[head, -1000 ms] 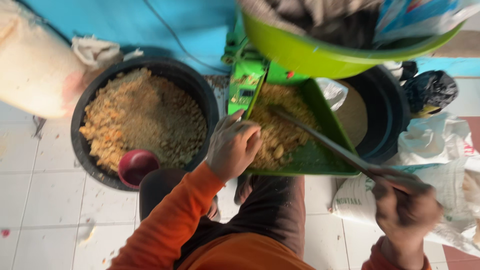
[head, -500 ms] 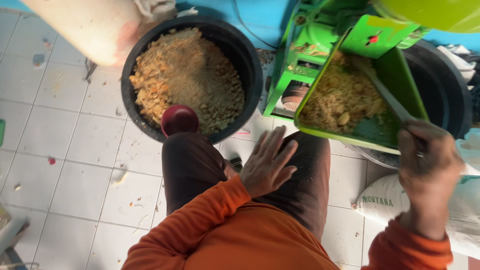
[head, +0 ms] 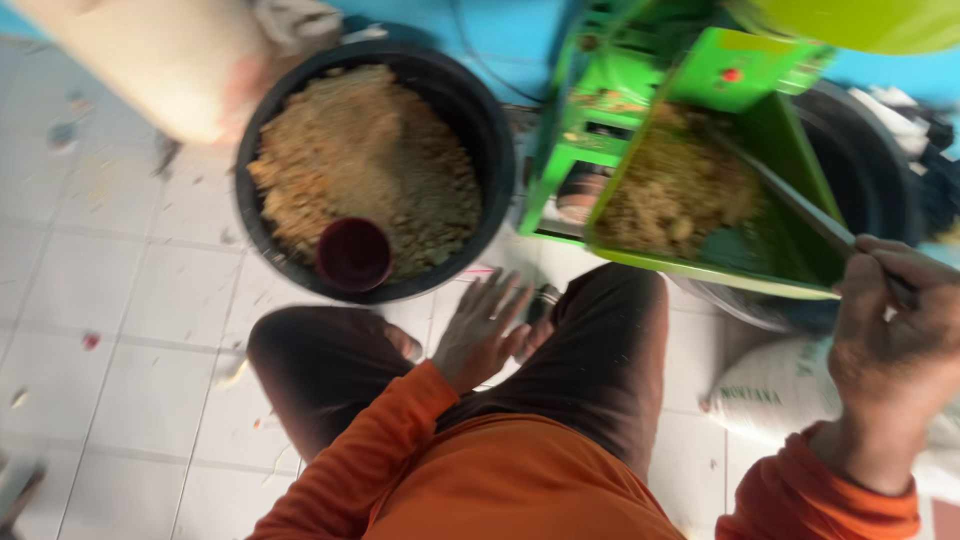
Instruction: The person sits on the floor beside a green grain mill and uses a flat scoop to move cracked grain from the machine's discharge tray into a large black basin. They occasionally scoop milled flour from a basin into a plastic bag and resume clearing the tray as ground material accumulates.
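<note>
Stick [head: 800, 205], thin and dark, slants down across the green tray [head: 790, 150], its low end toward the brownish crumbly mash [head: 675, 190] heaped there and its top end in the right hand [head: 890, 330]. That hand is curled around it, fingers wrapped tight, just off the tray's right corner. The whole view is blurred, so the stick's tip is hard to pick out against the tray floor, and I cannot tell whether it touches the mash.

Left hand [head: 485, 330] is flat and spread, fingers apart, holding nothing, below the tray's left end and resting between the 2 knees in dark trousers [head: 600, 360]. Orange sleeves [head: 370, 460] run down from both wrists; the right one is cut off at the bottom edge.

Left of the tray sits a black round tub [head: 490, 130] piled with the same brown crumbly feed [head: 370, 165], and a small dark red cup [head: 353, 254] stands in it at the near rim. Behind the tray rises the green machine frame [head: 570, 130], with a yellow-green bowl [head: 850, 22] above, cropped by the top edge. A second dark tub [head: 875, 170] sits partly hidden behind the tray's right side. A white sack [head: 780, 390] lies below the tray on the pale tiled floor [head: 120, 330], and a pale sack [head: 160, 60] leans beyond the black tub.
</note>
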Demonstrator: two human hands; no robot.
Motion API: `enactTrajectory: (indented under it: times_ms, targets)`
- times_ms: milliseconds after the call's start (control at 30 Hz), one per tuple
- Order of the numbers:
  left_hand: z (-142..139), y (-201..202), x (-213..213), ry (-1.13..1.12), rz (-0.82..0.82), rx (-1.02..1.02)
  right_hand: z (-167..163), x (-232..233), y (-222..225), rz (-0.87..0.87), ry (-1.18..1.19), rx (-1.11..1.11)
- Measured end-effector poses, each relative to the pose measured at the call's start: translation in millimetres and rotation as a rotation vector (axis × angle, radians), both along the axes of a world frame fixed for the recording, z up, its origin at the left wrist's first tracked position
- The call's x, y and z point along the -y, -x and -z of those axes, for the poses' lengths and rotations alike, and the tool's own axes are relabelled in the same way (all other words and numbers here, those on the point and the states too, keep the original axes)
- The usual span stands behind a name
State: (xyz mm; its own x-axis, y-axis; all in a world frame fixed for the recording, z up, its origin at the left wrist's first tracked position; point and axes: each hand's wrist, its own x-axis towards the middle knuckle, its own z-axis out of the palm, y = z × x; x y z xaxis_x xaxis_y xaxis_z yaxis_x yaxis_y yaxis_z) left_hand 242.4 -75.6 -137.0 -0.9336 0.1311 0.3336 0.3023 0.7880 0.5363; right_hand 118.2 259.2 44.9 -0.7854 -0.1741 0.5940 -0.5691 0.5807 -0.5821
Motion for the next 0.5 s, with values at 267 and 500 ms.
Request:
enactTrajectory:
  times_ms: [267, 500]
  targets:
    - [-90.8, 88.2, -17.9, 0.082, 0.085, -0.187, -13.0, -6.1, -16.6, 0.139, -0.356, -0.152]
    - [-160.2, 152.2, -26.1, 0.177, 0.218, -0.343, -60.5, 3.2, -14.4, 0.059, -0.179, -0.068]
